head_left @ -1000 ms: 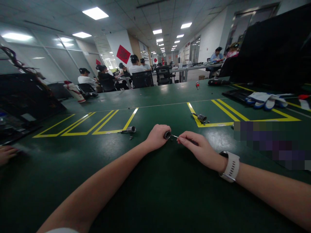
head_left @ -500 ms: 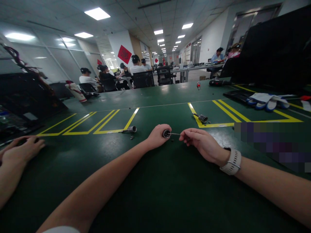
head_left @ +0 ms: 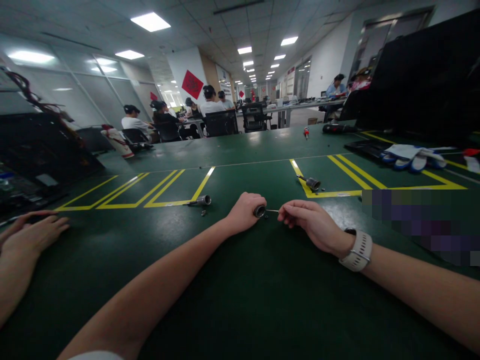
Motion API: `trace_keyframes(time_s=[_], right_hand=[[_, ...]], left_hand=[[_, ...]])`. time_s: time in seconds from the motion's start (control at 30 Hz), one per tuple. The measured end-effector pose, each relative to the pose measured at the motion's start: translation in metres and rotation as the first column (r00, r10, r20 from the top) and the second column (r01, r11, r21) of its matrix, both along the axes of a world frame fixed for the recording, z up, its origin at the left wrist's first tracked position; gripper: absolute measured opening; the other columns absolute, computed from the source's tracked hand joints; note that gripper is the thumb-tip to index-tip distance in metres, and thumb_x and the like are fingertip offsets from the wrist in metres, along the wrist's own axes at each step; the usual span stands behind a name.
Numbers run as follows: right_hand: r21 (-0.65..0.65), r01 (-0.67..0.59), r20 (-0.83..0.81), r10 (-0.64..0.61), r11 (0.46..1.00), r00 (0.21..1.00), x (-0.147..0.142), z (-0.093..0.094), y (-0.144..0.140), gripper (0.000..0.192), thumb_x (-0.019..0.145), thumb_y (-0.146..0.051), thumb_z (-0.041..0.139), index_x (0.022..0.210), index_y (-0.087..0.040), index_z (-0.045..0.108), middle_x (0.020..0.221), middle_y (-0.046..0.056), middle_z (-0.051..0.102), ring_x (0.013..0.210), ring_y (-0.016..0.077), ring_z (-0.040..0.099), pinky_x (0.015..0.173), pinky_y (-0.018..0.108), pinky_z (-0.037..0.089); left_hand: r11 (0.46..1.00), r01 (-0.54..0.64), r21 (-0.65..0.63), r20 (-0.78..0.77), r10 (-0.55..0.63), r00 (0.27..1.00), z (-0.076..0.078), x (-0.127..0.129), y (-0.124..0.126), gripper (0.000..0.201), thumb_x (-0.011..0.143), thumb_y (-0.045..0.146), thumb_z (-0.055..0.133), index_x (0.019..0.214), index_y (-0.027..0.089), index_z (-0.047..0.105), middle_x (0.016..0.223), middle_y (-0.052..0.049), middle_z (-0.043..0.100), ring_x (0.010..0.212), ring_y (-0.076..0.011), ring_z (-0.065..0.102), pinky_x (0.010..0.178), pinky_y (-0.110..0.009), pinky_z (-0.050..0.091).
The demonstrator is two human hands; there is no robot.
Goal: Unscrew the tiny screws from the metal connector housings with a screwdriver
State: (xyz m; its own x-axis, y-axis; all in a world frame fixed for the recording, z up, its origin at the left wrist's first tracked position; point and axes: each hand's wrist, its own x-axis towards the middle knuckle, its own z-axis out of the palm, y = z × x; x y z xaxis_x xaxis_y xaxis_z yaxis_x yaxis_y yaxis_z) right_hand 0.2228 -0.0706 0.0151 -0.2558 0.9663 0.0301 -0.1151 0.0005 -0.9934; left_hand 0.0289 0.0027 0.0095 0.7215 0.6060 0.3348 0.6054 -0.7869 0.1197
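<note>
My left hand (head_left: 243, 212) is closed around a small metal cylinder (head_left: 259, 210) whose open end faces right. My right hand (head_left: 309, 224) pinches a thin metal rod (head_left: 273, 210) that reaches to the cylinder's mouth. Both hands rest low over the green table (head_left: 240, 280). A white watch (head_left: 357, 250) sits on my right wrist. A tiny dark part (head_left: 266, 217) lies on the table just below the cylinder.
A similar metal cylinder (head_left: 201, 200) lies left by yellow tape lines, another (head_left: 311, 183) to the right. White-blue gloves (head_left: 412, 155) lie far right. Another person's hand (head_left: 32, 235) rests at the left edge. A black monitor (head_left: 423, 75) stands at right; seated people work beyond.
My right hand drew back to the right, leaving the thin rod showing between the hands. The cylinder's open end turned slightly. Another person's hand came into view at left and stays there.
</note>
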Motion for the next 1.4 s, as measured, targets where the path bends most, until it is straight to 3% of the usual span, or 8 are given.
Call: trace_keyframes(time_s=[0.3, 0.4, 0.53, 0.67, 0.83, 1.1, 1.27, 1.4], right_hand=[[-0.025, -0.044, -0.1, 0.041, 0.999, 0.994, 0.0028, -0.0033, 0.0031, 0.017, 0.082, -0.032, 0.054, 0.082, -0.018, 0.065, 0.085, 0.004, 0.064, 0.073, 0.0143, 0.053, 0.067, 0.03, 0.039], [0.072, 0.004, -0.009, -0.003, 0.997, 1.0, 0.0003, -0.0041, 0.0002, 0.018, 0.083, -0.032, 0.052, 0.083, -0.019, 0.064, 0.086, 0.004, 0.063, 0.075, 0.0152, 0.053, 0.065, 0.03, 0.04], [0.206, -0.006, 0.194, -0.035, 0.979, 0.98, -0.0034, -0.0024, -0.0036, 0.019, 0.083, -0.033, 0.054, 0.083, -0.018, 0.066, 0.082, 0.004, 0.063, 0.072, 0.0155, 0.054, 0.062, 0.029, 0.04], [0.109, -0.017, 0.125, 0.004, 0.994, 0.992, -0.0014, -0.0023, -0.0014, 0.018, 0.083, -0.031, 0.053, 0.08, -0.017, 0.064, 0.079, 0.003, 0.063, 0.068, 0.0138, 0.053, 0.06, 0.029, 0.039], [-0.039, -0.045, -0.067, 0.042, 0.998, 0.997, 0.0038, -0.0022, 0.003, 0.017, 0.082, -0.029, 0.054, 0.08, -0.016, 0.064, 0.079, 0.004, 0.064, 0.068, 0.0131, 0.053, 0.064, 0.029, 0.039], [-0.014, -0.04, -0.058, 0.039, 0.999, 0.998, 0.0027, -0.0042, 0.0025, 0.018, 0.082, -0.031, 0.054, 0.082, -0.017, 0.065, 0.082, 0.004, 0.064, 0.069, 0.0132, 0.053, 0.064, 0.029, 0.039], [0.088, -0.003, 0.062, -0.003, 0.996, 0.998, -0.0013, -0.0047, -0.0001, 0.019, 0.082, -0.033, 0.055, 0.081, -0.018, 0.066, 0.082, 0.004, 0.064, 0.07, 0.0143, 0.053, 0.062, 0.029, 0.038], [0.048, -0.004, 0.027, 0.003, 0.999, 1.0, -0.0007, -0.005, 0.0007, 0.018, 0.081, -0.033, 0.055, 0.081, -0.018, 0.066, 0.081, 0.004, 0.064, 0.069, 0.0141, 0.053, 0.062, 0.029, 0.039]], left_hand=[[0.988, 0.028, -0.154, 0.225, 0.008, 0.974, -0.0025, -0.0032, 0.0046, 0.003, 0.073, 0.015, 0.053, 0.071, 0.016, 0.052, 0.072, 0.001, 0.056, 0.068, -0.0124, 0.052, 0.067, -0.026, 0.04], [0.99, -0.008, -0.138, 0.203, 0.036, 0.979, -0.0036, -0.0025, 0.0053, 0.003, 0.073, 0.014, 0.054, 0.072, 0.016, 0.052, 0.072, 0.001, 0.057, 0.068, -0.0127, 0.053, 0.067, -0.026, 0.04], [0.998, -0.064, -0.02, 0.051, 0.065, 0.997, -0.0034, -0.0003, 0.0033, 0.005, 0.073, 0.013, 0.052, 0.074, 0.017, 0.054, 0.073, 0.0, 0.058, 0.07, -0.0153, 0.053, 0.068, -0.029, 0.037], [0.998, -0.05, 0.029, -0.013, 0.051, 0.999, -0.0014, 0.001, 0.0008, 0.009, 0.073, 0.01, 0.049, 0.075, 0.017, 0.055, 0.073, -0.001, 0.058, 0.071, -0.0164, 0.054, 0.068, -0.03, 0.036], [0.998, 0.011, -0.063, 0.056, -0.007, 0.998, -0.0002, -0.0006, 0.0022, 0.006, 0.071, 0.01, 0.053, 0.073, 0.016, 0.054, 0.073, 0.0, 0.057, 0.071, -0.0145, 0.054, 0.07, -0.028, 0.037], [0.991, 0.021, -0.132, 0.127, -0.004, 0.992, -0.0017, -0.0028, 0.0046, 0.003, 0.072, 0.014, 0.055, 0.073, 0.017, 0.053, 0.075, 0.001, 0.058, 0.071, -0.0136, 0.055, 0.072, -0.028, 0.039], [0.997, -0.037, -0.062, 0.075, 0.042, 0.996, -0.0026, -0.0017, 0.0037, 0.006, 0.072, 0.013, 0.053, 0.075, 0.017, 0.054, 0.075, 0.0, 0.06, 0.072, -0.0151, 0.055, 0.072, -0.03, 0.038], [0.998, -0.051, -0.035, 0.045, 0.052, 0.998, -0.0019, -0.0011, 0.0029, 0.007, 0.071, 0.011, 0.052, 0.075, 0.017, 0.054, 0.075, 0.0, 0.06, 0.072, -0.0158, 0.055, 0.07, -0.03, 0.037]])
